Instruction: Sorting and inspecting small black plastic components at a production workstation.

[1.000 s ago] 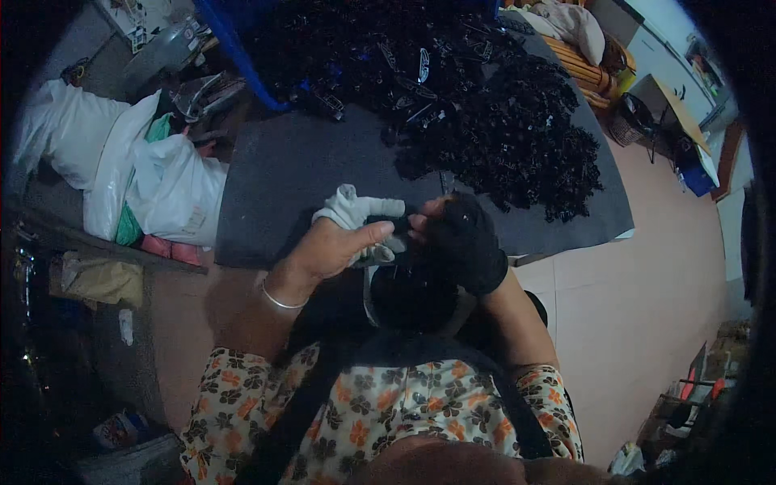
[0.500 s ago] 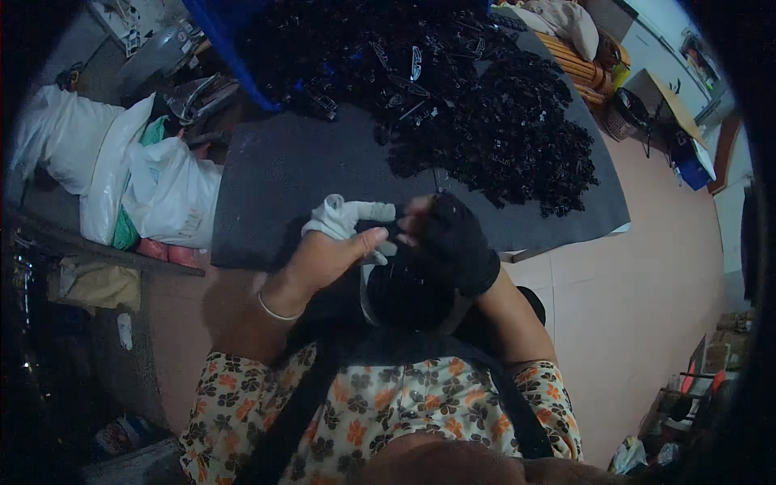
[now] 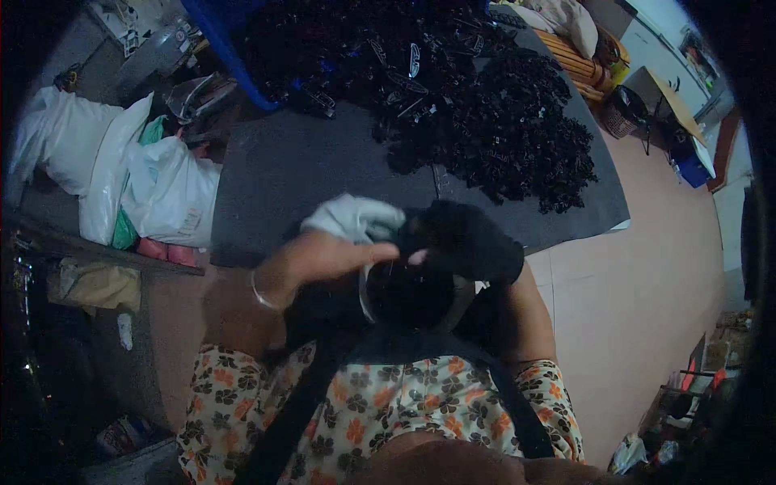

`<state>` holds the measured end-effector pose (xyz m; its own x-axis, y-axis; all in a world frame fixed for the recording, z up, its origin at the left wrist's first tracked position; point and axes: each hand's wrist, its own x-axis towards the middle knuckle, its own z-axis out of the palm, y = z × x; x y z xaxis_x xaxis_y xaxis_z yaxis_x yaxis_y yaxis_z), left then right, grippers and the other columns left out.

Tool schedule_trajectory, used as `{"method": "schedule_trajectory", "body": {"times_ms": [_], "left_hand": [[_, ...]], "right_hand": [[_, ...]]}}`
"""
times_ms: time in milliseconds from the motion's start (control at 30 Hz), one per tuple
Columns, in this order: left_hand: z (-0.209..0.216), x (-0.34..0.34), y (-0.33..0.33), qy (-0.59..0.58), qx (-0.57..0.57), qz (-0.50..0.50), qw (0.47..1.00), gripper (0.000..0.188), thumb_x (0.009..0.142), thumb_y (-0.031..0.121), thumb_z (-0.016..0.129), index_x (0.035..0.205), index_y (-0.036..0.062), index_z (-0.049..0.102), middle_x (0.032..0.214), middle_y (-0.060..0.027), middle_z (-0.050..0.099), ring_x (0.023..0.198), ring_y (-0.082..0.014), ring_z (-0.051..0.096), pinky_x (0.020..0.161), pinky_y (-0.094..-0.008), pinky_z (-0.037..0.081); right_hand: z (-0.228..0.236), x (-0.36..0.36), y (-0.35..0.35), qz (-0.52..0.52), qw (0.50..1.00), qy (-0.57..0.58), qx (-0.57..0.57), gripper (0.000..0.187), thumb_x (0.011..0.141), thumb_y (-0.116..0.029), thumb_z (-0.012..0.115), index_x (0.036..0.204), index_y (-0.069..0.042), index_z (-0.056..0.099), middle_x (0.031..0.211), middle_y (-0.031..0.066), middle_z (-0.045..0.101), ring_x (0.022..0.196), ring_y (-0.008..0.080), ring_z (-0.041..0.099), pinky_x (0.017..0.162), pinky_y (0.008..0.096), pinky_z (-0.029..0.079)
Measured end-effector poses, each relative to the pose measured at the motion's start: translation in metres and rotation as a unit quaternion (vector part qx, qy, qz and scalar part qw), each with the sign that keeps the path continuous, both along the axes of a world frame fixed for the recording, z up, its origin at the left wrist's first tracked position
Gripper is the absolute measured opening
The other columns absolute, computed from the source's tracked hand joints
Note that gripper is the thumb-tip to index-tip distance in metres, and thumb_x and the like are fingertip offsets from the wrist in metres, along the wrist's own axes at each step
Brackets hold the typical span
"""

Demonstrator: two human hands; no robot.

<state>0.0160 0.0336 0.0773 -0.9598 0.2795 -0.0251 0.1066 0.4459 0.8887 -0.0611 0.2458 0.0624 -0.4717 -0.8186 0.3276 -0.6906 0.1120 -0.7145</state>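
Note:
My left hand, in a white glove that leaves the thumb bare, curls its fingers near the table's front edge. Close against its fingertips, my right hand in a black glove is bent inward, a bare fingertip showing. Something small and dark seems to be between the two hands, too dim and blurred to name. Beneath them, at my lap, is a dark round container with a pale rim; its contents cannot be made out. Beyond my hands, a large heap of small black plastic parts covers the far side of the table.
The grey-topped table stands in front of me. A blue bin lies tipped at its far left, black parts spilling from it. White plastic sacks sit on the left. A basket and a blue box stand on the floor at right.
My hands have come closer together over the container. The left thumb has moved slightly down and right, and the right hand has turned inward and shifted a little to the right.

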Motion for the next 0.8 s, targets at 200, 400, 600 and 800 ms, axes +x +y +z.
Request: {"method": "schedule_trajectory", "body": {"times_ms": [200, 400, 600, 800], "left_hand": [[-0.006, -0.101, -0.024, 0.219, -0.34, 0.187, 0.895, 0.042, 0.075, 0.032, 0.065, 0.106, 0.0044, 0.058, 0.097, -0.0183, 0.061, 0.086, -0.0329, 0.06, 0.075, -0.039, 0.048], [-0.013, -0.118, -0.005, 0.243, -0.436, 0.159, 0.852, 0.025, 0.074, 0.019, 0.058, 0.096, 0.0057, 0.062, 0.084, -0.0167, 0.061, 0.081, -0.0352, 0.058, 0.071, -0.0419, 0.046], [-0.024, -0.086, -0.017, 0.311, -0.347, 0.165, 0.869, 0.026, 0.073, 0.011, 0.058, 0.098, 0.005, 0.06, 0.086, -0.0164, 0.06, 0.082, -0.0327, 0.057, 0.072, -0.0394, 0.045], [-0.029, -0.063, -0.006, 0.27, -0.079, 0.187, 0.941, 0.029, 0.077, 0.001, 0.057, 0.107, 0.001, 0.056, 0.094, -0.011, 0.06, 0.077, -0.0196, 0.06, 0.068, -0.0294, 0.049]], "right_hand": [[-0.003, -0.038, -0.026, -0.252, 0.914, 0.318, 0.007, 0.031, 0.072, -0.017, 0.064, 0.101, -0.008, 0.059, 0.083, 0.0146, 0.06, 0.078, 0.0293, 0.059, 0.068, 0.0379, 0.047], [-0.009, -0.04, -0.023, -0.263, 0.903, 0.339, 0.009, 0.035, 0.07, -0.022, 0.061, 0.103, -0.008, 0.058, 0.101, 0.0161, 0.057, 0.09, 0.0351, 0.055, 0.074, 0.0438, 0.045], [-0.004, -0.029, -0.016, -0.24, 0.93, 0.279, 0.0, 0.026, 0.071, -0.019, 0.06, 0.093, -0.006, 0.059, 0.089, 0.0143, 0.059, 0.082, 0.0319, 0.057, 0.069, 0.04, 0.046], [-0.007, -0.03, -0.011, -0.242, 0.944, 0.22, -0.044, 0.022, 0.073, -0.019, 0.063, 0.088, -0.005, 0.06, 0.081, 0.0118, 0.061, 0.074, 0.028, 0.059, 0.066, 0.0334, 0.047]]}}
